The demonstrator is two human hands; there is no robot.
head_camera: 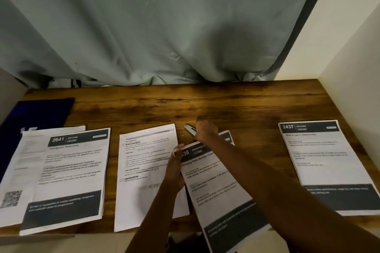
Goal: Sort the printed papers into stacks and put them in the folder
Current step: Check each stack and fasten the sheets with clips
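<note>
Printed papers lie in several groups on the wooden table (226, 104). A stack headed 2641 (67, 174) sits at the left, overlapping a sheet with a QR code (14, 183). A text sheet (144, 170) lies in the middle. A stack headed 2437 (327, 162) lies at the right. My left hand (176, 168) pinches the top left corner of the dressing table stack (218, 187), which hangs over the front edge. My right hand (205, 131) is closed around a small metal stapler (190, 129) at that stack's top. A dark blue folder (35, 113) lies at the far left.
A grey curtain (164, 26) hangs behind the table and bunches on its back edge. A white wall (349, 57) bounds the right side. Tiny white specks (183, 135) lie on the wood near the stapler.
</note>
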